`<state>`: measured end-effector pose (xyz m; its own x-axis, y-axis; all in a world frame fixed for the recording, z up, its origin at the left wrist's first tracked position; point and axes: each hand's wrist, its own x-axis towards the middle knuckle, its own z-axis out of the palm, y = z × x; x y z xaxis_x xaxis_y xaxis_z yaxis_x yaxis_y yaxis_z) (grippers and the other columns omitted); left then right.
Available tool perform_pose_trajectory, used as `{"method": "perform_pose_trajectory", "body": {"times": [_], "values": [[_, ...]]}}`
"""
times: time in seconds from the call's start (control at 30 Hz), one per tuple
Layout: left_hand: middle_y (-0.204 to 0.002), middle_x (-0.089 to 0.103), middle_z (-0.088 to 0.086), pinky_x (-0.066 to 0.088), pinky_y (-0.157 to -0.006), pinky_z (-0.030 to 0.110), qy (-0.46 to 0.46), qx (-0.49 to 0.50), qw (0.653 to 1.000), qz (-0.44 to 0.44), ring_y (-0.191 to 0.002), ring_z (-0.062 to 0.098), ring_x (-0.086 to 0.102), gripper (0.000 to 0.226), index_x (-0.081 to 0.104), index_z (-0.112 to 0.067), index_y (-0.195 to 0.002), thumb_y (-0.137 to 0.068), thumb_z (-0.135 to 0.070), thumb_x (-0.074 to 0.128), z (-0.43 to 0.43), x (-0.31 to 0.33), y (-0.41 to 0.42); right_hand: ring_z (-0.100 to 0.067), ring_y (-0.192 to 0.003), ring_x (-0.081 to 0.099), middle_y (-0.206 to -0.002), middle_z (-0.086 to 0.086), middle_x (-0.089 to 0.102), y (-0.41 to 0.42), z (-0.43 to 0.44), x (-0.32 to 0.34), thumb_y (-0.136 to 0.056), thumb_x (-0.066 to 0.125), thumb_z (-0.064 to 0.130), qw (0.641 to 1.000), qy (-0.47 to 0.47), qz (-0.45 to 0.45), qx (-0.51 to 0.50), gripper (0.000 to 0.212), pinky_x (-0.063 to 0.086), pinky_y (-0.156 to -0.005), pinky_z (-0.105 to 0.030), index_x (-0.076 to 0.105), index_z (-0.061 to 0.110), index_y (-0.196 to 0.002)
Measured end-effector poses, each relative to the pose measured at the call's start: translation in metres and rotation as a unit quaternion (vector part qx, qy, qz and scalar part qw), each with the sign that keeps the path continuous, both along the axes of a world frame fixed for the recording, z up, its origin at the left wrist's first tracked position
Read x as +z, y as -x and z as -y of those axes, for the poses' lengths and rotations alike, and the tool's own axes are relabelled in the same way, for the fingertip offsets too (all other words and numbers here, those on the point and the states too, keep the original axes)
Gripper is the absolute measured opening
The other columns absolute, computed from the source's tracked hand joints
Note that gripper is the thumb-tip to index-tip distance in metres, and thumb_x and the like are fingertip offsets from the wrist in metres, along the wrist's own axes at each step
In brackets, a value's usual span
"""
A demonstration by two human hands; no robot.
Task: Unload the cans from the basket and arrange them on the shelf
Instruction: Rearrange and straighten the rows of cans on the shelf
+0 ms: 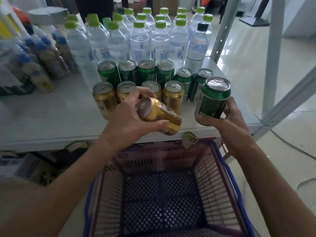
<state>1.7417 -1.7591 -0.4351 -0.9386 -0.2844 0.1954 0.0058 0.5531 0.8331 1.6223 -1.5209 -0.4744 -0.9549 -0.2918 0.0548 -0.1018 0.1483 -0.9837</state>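
Note:
My left hand [125, 119] grips a gold can [158, 113] that lies tilted on its side above the shelf's front edge. My right hand [225, 117] holds a green can [213, 100] upright, just right of the cans on the shelf. On the white shelf [51, 120] stand a back row of several green cans [147, 71] and a front row of several gold cans [104, 94]. The purple basket [220, 166] with blue handles sits below my arms, and no cans show inside it.
Clear water bottles with green caps [140, 40] fill the back of the shelf. Brown bottles with blue caps [47, 55] lie at the left. A grey shelf upright [273, 53] stands at the right, beside glossy floor. Boxes sit on the lower shelf [34, 166].

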Motion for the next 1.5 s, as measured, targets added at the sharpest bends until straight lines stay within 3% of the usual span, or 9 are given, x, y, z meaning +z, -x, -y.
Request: {"method": "perform_pose_trajectory", "body": {"times": [0.13,0.3,0.47,0.67,0.9,1.07,1.33,1.4,1.5], "values": [[-0.103,0.063,-0.015,0.052,-0.074,0.014,0.106,0.011,0.994,-0.037,-0.09,-0.001,0.063,0.074,0.047,-0.032,-0.118,-0.061,-0.054,0.089,-0.035,0.004,0.02,-0.008,-0.111,0.067,-0.118,0.009,0.072,0.014,-0.013,-0.008,-0.07,0.092,0.016,0.999,-0.027,-0.022,-0.015,0.07,0.055,-0.095,-0.033,0.059,0.027,-0.13],[-0.121,0.049,-0.005,0.047,-0.099,0.022,0.21,-0.012,0.976,-0.05,-0.108,0.009,0.054,0.083,0.057,-0.024,-0.134,-0.063,-0.053,0.088,-0.062,0.004,0.058,-0.016,-0.107,0.07,-0.114,0.007,0.075,0.037,-0.022,-0.024,-0.062,0.094,0.036,0.993,-0.088,-0.064,-0.048,0.07,0.057,-0.096,-0.048,0.064,0.025,-0.125],[-0.123,0.052,-0.002,0.05,-0.099,0.041,0.291,0.0,0.956,-0.043,-0.11,0.018,0.058,0.087,0.053,-0.021,-0.143,-0.068,-0.055,0.083,-0.073,0.003,0.072,-0.018,-0.107,0.07,-0.119,0.002,0.074,0.051,-0.017,-0.039,-0.069,0.093,0.033,0.984,-0.14,-0.095,-0.055,0.067,0.056,-0.085,-0.027,0.063,0.019,-0.128],[-0.122,0.061,-0.005,0.031,-0.104,0.042,0.383,0.04,0.921,-0.059,-0.12,0.017,0.051,0.086,0.057,-0.024,-0.139,-0.066,-0.065,0.077,-0.079,0.001,0.087,-0.019,-0.11,0.069,-0.122,-0.001,0.073,0.065,-0.009,-0.047,-0.071,0.092,0.034,0.98,-0.154,-0.106,-0.061,0.069,0.057,-0.093,-0.036,0.061,0.018,-0.131],[-0.117,0.069,-0.011,0.022,-0.103,0.046,0.43,0.072,0.898,-0.051,-0.128,0.018,0.043,0.071,0.062,-0.026,-0.121,-0.065,-0.068,0.076,-0.088,-0.009,0.111,-0.019,-0.103,0.07,-0.115,0.001,0.075,0.077,-0.015,-0.052,-0.069,0.091,0.03,0.98,-0.169,-0.093,-0.036,0.069,0.055,-0.085,-0.027,0.063,0.021,-0.131],[-0.123,0.068,-0.011,0.024,-0.105,0.046,0.426,0.093,0.899,-0.051,-0.131,0.02,0.046,0.067,0.061,-0.026,-0.121,-0.068,-0.064,0.076,-0.086,-0.019,0.118,-0.015,-0.099,0.067,-0.116,0.001,0.074,0.076,-0.016,-0.051,-0.069,0.091,0.028,0.976,-0.19,-0.101,-0.027,0.07,0.044,-0.071,-0.01,0.062,0.019,-0.132],[-0.146,0.054,-0.005,0.023,-0.113,0.044,0.406,0.076,0.909,-0.059,-0.141,0.02,0.042,0.073,0.053,-0.024,-0.14,-0.076,-0.047,0.078,-0.077,-0.027,0.123,-0.017,-0.109,0.065,-0.117,0.005,0.069,0.076,-0.016,-0.045,-0.068,0.093,0.027,0.979,-0.185,-0.086,-0.007,0.074,0.053,-0.084,-0.021,0.057,0.02,-0.132],[-0.148,0.051,-0.002,0.023,-0.116,0.039,0.393,0.064,0.915,-0.066,-0.142,0.02,0.04,0.078,0.05,-0.021,-0.143,-0.075,-0.045,0.08,-0.074,-0.029,0.119,-0.017,-0.12,0.06,-0.13,0.003,0.064,0.071,-0.014,-0.041,-0.065,0.094,0.036,0.981,-0.166,-0.104,-0.007,0.089,0.052,-0.099,-0.034,0.048,0.021,-0.139],[-0.149,0.051,0.004,0.027,-0.116,0.04,0.412,0.093,0.903,-0.082,-0.141,0.023,0.043,0.076,0.052,-0.015,-0.143,-0.077,-0.04,0.08,-0.06,-0.035,0.109,-0.02,-0.139,0.042,-0.153,0.0,0.044,0.058,-0.004,-0.028,-0.063,0.092,0.053,0.96,-0.156,-0.205,-0.107,0.11,0.037,-0.113,-0.048,0.034,0.023,-0.152]]}}
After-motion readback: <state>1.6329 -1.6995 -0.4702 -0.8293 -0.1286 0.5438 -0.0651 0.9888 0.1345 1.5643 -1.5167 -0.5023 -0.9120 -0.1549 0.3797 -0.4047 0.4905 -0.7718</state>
